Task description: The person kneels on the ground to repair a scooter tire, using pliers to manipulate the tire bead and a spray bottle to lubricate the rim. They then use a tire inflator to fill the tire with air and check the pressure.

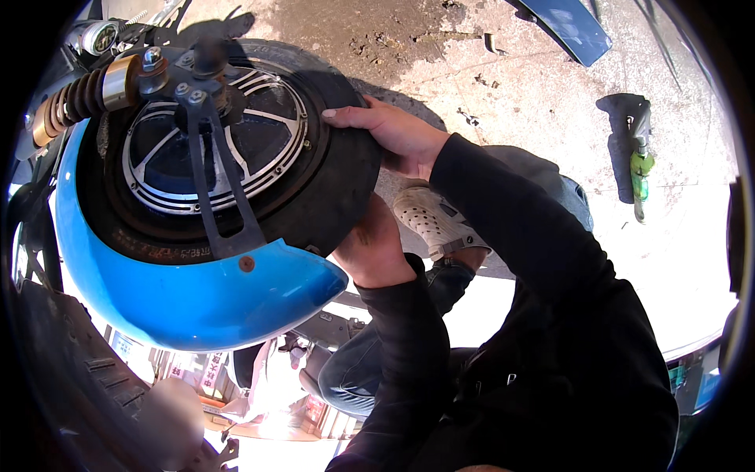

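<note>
A scooter wheel fills the left half of the view, with a black tyre [346, 181] around a dark hub with silver spokes [212, 141]. A glossy blue mudguard [189, 303] curves around the wheel's left and lower side, held by a black bracket [224, 212]. My right hand [389, 134] grips the tyre's right edge from above, fingers curled over the tread. My left hand [373, 252] presses on the tyre just below it, near the mudguard's tip. Both arms wear black sleeves.
A coiled shock absorber [79, 98] with a brass-coloured collar runs to the axle at upper left. My white perforated shoe [429, 220] and jeans-clad leg [354, 370] lie beneath the hands. On the stained concrete floor [535, 94] rest a black and green tool [633, 149] and a blue panel [570, 27].
</note>
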Demonstrator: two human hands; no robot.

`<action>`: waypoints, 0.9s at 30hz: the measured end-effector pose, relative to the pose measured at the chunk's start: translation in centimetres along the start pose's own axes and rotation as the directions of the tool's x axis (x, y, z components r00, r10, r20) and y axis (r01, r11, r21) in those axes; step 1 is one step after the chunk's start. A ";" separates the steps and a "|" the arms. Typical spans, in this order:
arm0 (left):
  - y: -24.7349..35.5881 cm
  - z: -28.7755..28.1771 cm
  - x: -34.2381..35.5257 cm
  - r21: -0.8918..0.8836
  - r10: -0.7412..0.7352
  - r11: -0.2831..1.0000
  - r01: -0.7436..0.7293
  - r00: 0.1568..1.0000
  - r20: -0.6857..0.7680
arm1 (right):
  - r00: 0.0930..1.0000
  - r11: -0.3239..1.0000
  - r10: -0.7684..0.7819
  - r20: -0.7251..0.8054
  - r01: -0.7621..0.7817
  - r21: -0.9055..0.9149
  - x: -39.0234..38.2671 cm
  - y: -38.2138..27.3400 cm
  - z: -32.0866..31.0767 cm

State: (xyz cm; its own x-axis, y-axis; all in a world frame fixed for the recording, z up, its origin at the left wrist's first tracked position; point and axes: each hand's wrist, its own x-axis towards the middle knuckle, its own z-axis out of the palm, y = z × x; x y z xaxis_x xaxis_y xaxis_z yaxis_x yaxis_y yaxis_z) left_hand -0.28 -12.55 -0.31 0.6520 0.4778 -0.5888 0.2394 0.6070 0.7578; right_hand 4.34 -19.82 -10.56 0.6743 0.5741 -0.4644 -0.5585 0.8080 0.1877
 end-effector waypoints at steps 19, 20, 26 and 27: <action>-1.8 -0.1 0.4 0.059 0.095 0.993 -0.101 0.991 0.099 | 0.999 0.994 0.054 0.007 -0.053 -0.094 1.0 -0.5 -1.2; -2.3 -0.2 1.0 0.071 0.098 0.992 -0.107 0.988 0.118 | 0.997 0.988 0.078 0.023 -0.074 -0.137 1.3 -1.2 -1.2; -3.0 -0.5 1.4 0.041 0.131 0.990 -0.137 0.982 0.133 | 0.995 0.981 0.074 -0.068 -0.085 -0.173 0.5 -1.1 -0.8; -2.8 -0.3 1.4 0.003 0.118 0.993 -0.120 0.979 0.164 | 0.995 0.982 0.070 -0.075 -0.082 -0.168 0.6 -1.5 -0.9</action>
State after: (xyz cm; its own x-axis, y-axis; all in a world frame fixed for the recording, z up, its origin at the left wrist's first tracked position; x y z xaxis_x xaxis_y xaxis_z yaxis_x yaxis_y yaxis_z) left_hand -0.28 -13.37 -3.39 0.7847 0.4352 -0.4414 0.1618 0.5437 0.8236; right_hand 5.11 -20.79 -11.87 0.5952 0.6179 -0.5137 -0.6851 0.7243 0.0774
